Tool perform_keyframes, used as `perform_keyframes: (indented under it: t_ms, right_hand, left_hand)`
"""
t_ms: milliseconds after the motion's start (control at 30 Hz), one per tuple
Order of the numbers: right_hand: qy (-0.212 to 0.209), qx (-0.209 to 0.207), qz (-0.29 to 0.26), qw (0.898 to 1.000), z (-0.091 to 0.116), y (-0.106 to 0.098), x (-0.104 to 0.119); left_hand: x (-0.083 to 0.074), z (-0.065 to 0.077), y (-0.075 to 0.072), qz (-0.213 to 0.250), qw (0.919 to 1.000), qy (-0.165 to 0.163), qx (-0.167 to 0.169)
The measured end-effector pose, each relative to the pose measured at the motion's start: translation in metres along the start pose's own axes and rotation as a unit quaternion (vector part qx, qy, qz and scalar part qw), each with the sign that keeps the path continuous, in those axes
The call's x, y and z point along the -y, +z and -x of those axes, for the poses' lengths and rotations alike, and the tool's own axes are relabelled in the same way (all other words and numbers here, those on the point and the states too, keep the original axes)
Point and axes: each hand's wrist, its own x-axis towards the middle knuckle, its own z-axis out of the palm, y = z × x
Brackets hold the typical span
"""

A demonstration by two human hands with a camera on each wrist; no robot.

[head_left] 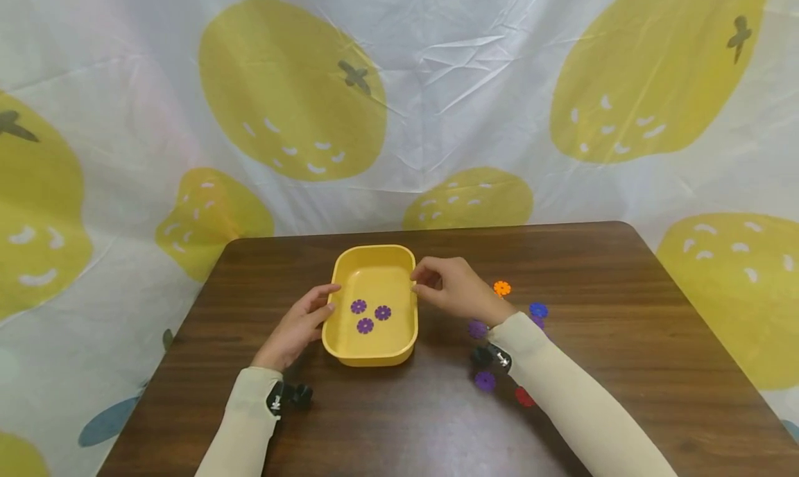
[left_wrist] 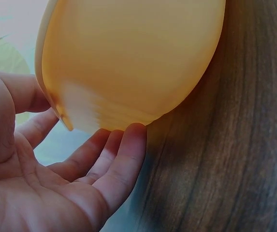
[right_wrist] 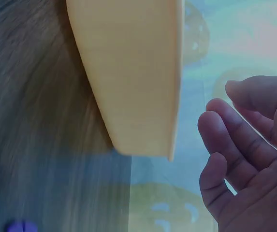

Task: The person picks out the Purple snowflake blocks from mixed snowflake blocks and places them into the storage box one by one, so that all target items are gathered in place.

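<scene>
A yellow plastic tub [head_left: 377, 283] stands on the wooden table, with three purple flower-shaped discs [head_left: 365, 326] lying on its floor. My left hand [head_left: 296, 330] holds the tub by its left side; in the left wrist view the thumb is at the rim and the fingertips [left_wrist: 134, 137] rest against the outer wall. Over by the right rim is my right hand [head_left: 458, 290], its fingers loosely bent. The right wrist view shows a gap between those fingers [right_wrist: 215, 130] and the tub wall [right_wrist: 133, 82], and nothing in the grasp.
Loose discs lie right of the tub around the right forearm: orange [head_left: 502, 288], blue [head_left: 539, 310], red [head_left: 524, 396], and several purple ones [head_left: 485, 381], some partly hidden by the sleeve. A fruit-patterned white curtain [head_left: 424, 116] hangs behind the table [head_left: 593, 276].
</scene>
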Motion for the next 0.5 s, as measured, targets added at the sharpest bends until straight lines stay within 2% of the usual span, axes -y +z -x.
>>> perform_keyframes:
  t_ms: [500]
  right_hand:
    - [0.076, -0.002, -0.001, 0.997, 0.043, -0.033, -0.038]
  left_hand:
    - [0.002, -0.001, 0.002, 0.008, 1.0000, 0.004, 0.000]
